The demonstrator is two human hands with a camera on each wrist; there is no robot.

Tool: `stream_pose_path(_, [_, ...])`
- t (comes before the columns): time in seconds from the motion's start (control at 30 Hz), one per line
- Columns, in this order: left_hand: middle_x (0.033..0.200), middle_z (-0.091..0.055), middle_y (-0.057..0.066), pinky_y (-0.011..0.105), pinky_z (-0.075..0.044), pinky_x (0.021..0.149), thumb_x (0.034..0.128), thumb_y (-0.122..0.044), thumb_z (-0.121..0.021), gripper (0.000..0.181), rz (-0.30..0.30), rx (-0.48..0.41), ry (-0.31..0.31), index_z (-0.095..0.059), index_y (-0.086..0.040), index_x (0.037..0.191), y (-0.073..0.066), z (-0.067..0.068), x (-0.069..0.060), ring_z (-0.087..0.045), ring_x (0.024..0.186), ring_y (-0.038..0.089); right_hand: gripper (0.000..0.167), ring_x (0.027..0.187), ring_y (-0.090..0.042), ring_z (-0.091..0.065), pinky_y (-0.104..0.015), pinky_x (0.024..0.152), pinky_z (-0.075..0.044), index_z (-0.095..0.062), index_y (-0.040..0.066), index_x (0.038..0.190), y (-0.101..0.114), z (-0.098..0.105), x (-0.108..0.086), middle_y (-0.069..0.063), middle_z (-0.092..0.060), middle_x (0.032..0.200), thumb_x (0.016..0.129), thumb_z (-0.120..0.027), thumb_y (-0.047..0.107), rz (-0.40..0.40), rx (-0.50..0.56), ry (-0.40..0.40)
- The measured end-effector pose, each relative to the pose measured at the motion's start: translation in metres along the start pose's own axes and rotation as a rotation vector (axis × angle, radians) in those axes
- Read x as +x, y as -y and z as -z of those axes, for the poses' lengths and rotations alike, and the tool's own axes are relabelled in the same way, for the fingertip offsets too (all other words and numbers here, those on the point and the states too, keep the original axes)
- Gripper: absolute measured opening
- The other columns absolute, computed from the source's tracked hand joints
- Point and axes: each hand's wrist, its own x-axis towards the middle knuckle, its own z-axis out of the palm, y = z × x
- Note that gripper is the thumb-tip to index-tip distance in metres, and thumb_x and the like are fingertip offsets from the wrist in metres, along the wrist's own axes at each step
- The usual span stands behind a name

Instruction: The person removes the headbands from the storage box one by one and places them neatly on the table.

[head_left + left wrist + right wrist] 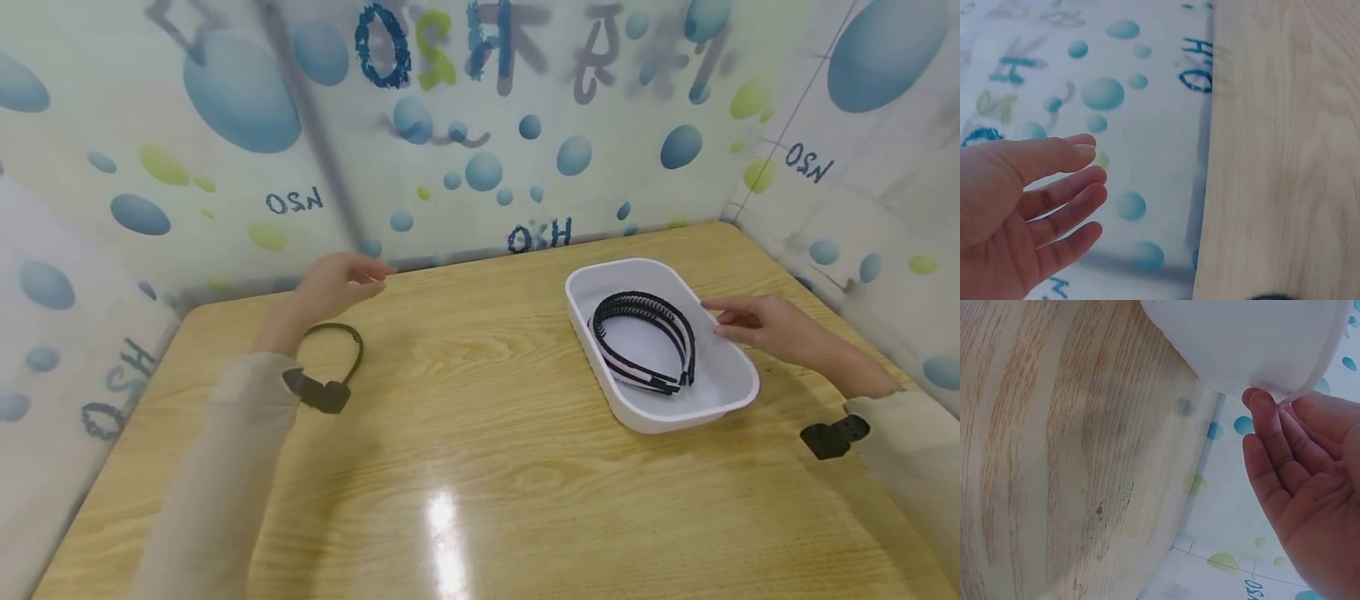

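A white tray (pixel 716 379) on the right of the table holds several black headbands (pixel 637 312), nested together. My right hand (pixel 780 329) pinches the tray's right rim between thumb and fingers; the right wrist view shows the hand (pixel 1310 469) at the edge of the tray (pixel 1241 337). A single dark headband (pixel 358 354) lies on the table at the left, partly hidden behind my left wrist. Above and beside it my left hand (pixel 330 287) is raised, holding nothing, its fingers relaxed and parted in the left wrist view (pixel 1054 206).
The wooden table (pixel 480 400) meets a wall covering (pixel 480 208) with blue and green dots along its back edge, with more of it at both sides. A dark band with a small block sits on each wrist.
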Motion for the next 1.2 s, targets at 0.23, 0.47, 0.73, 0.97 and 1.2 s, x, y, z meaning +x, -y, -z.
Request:
stream_pose_path(0.23, [0.107,-0.062,0.013,0.04,-0.048,0.076,0.0914,-0.014,-0.057,0.029,-0.038,-0.059,0.019,-0.061,-0.007,0.119,-0.031,-0.019,0.011,-0.057,0.094,0.025,0.037,0.072,0.002,-0.056,-0.021,0.057,-0.05,-0.052,-0.013,0.12,-0.002,0.0,-0.001,-0.018,-0.065,0.086,0.085,-0.06,-0.003,-0.031,0.02,0.01])
stream_pose_path(0.47, [0.105,-0.062,0.01,0.036,-0.049,0.074,0.0912,-0.014,-0.057,0.029,-0.077,-0.13,0.056,-0.061,-0.007,0.119,-0.058,-0.041,0.022,-0.056,0.092,0.023,0.037,0.071,0.002,-0.056,-0.021,0.056,-0.049,-0.052,-0.014,0.12,-0.003,-0.001,-0.001,-0.015,-0.065,0.084,0.085,-0.06,-0.003,-0.021,0.023,0.009])
stream_pose_path(0.73, [0.105,-0.062,0.009,0.034,-0.049,0.075,0.0911,-0.011,-0.056,0.028,-0.148,-0.223,0.091,-0.062,-0.006,0.118,-0.081,-0.068,0.04,-0.057,0.091,0.022,0.037,0.069,0.001,-0.056,-0.022,0.055,-0.049,-0.052,-0.013,0.12,-0.003,0.001,0.0,-0.014,-0.065,0.084,0.085,-0.06,-0.003,-0.036,0.013,0.017])
stream_pose_path(0.97, [0.101,-0.063,0.005,0.03,-0.048,0.074,0.0905,-0.012,-0.057,0.028,-0.181,-0.225,0.126,-0.062,-0.007,0.118,-0.1,-0.089,0.056,-0.057,0.088,0.018,0.038,0.069,0.0,-0.056,-0.022,0.055,-0.049,-0.051,-0.013,0.121,-0.002,0.0,0.002,-0.013,-0.065,0.084,0.086,-0.06,-0.002,-0.043,0.019,0.029])
stream_pose_path(1.2, [0.102,-0.063,0.004,0.025,-0.048,0.072,0.0904,-0.012,-0.058,0.028,-0.186,-0.252,0.159,-0.061,-0.008,0.118,-0.119,-0.11,0.073,-0.057,0.087,0.015,0.037,0.068,0.0,-0.056,-0.022,0.054,-0.049,-0.052,-0.013,0.12,-0.003,-0.001,0.0,-0.012,-0.064,0.083,0.086,-0.06,-0.002,-0.043,0.006,0.019])
